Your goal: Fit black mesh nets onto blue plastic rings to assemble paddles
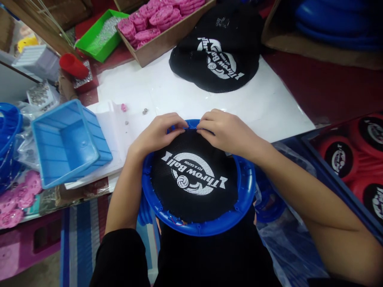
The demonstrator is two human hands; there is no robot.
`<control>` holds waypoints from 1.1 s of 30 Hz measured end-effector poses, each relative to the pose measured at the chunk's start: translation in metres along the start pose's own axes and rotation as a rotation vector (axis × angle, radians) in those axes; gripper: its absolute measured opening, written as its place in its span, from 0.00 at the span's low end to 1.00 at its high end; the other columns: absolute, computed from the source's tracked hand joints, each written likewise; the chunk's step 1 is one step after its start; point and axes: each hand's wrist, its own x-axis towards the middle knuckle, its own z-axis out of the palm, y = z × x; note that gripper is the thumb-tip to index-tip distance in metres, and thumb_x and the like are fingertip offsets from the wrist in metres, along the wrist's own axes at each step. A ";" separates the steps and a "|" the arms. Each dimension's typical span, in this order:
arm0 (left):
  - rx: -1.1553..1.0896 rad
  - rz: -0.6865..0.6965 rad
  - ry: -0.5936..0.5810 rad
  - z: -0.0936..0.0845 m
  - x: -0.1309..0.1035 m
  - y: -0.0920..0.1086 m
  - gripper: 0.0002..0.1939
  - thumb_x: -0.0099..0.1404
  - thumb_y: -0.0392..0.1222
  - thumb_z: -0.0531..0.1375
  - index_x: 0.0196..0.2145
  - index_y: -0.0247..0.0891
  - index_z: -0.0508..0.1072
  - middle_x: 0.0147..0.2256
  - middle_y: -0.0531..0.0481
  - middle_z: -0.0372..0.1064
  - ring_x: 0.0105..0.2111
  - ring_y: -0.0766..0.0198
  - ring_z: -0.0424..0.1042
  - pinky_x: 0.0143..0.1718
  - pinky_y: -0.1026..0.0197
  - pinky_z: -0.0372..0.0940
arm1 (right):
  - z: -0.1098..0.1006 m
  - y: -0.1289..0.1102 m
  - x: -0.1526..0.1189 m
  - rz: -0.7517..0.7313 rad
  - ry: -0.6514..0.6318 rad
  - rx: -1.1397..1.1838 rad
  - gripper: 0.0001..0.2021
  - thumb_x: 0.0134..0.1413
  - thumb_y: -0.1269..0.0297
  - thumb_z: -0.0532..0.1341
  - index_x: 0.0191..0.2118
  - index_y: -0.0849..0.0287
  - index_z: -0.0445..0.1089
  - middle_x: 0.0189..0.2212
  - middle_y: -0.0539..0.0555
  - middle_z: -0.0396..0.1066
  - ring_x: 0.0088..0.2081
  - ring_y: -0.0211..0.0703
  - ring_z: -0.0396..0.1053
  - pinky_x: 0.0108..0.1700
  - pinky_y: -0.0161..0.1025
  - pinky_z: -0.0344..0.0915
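A blue plastic ring (245, 191) rests over my lap against the table edge. Inside it lies a round black mesh fabric disc (167, 191) printed "Throw Ball" in white. At the far rim, my left hand (166, 129) pinches the disc's edge between thumb and fingers. Close beside it, my right hand (223, 129) pinches the same edge, fingertips at the rim. Small posts stand along the ring, and thin wires show at its near left side. More black printed discs (215, 59) are stacked on the white sheet beyond my hands.
An open blue bin (70, 139) stands on the left. Behind are a green tray (103, 36) of small metal parts, a red cup (73, 65) and a carton of pink pieces (161, 18). Red discs (338, 159) lie at right; blue rings (335, 20) fill a carton at back right.
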 end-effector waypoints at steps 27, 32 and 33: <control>-0.040 -0.354 0.032 0.006 0.026 -0.005 0.07 0.65 0.35 0.61 0.34 0.34 0.81 0.31 0.49 0.78 0.32 0.62 0.72 0.41 0.57 0.66 | 0.029 0.034 0.030 0.012 0.204 0.325 0.06 0.64 0.67 0.60 0.34 0.53 0.70 0.42 0.57 0.77 0.46 0.53 0.74 0.52 0.52 0.69; -0.095 -0.370 0.032 0.003 0.027 -0.005 0.08 0.62 0.33 0.62 0.32 0.33 0.83 0.29 0.48 0.79 0.30 0.63 0.71 0.39 0.58 0.66 | 0.027 0.034 0.030 0.075 0.210 0.364 0.05 0.60 0.68 0.61 0.33 0.54 0.71 0.40 0.55 0.79 0.44 0.52 0.76 0.50 0.49 0.69; -0.086 -0.362 0.040 0.004 0.027 -0.005 0.08 0.62 0.33 0.62 0.32 0.34 0.83 0.30 0.48 0.79 0.30 0.63 0.72 0.39 0.58 0.66 | 0.027 0.034 0.030 0.082 0.213 0.373 0.05 0.59 0.68 0.61 0.32 0.54 0.71 0.41 0.55 0.79 0.45 0.52 0.76 0.50 0.49 0.69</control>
